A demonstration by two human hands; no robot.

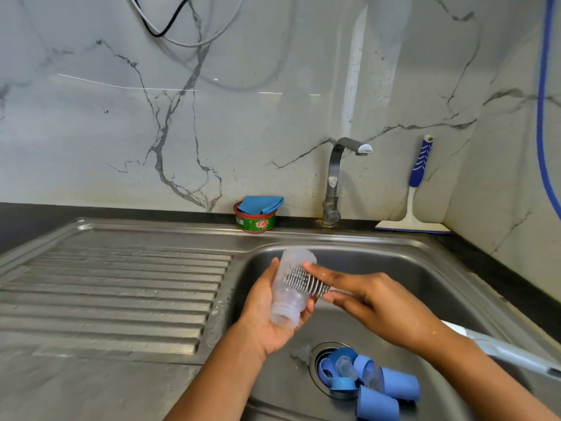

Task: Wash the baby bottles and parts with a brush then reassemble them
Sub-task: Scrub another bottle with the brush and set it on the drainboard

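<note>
Wrapping the light, likely slippery clear plastic baby bottle point(283, 303) at its middle, the left grip point(267, 325) holds it, the right grip point(373, 299) pinching a grey bristled brush point(306, 282).

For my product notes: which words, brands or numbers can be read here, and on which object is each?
"EXO": on the label of the green tub at the wall, behind the sink.
Small print beside it on the same tub: too blurred to read.
Nothing else is legible.

Soft, even, fairly bright light. Thin glare streaks on marble wall point(121, 85) above left hand point(267, 302). Sink point(340, 326) dimmer beneath it. Edges bowed; slight overall softness.
</note>
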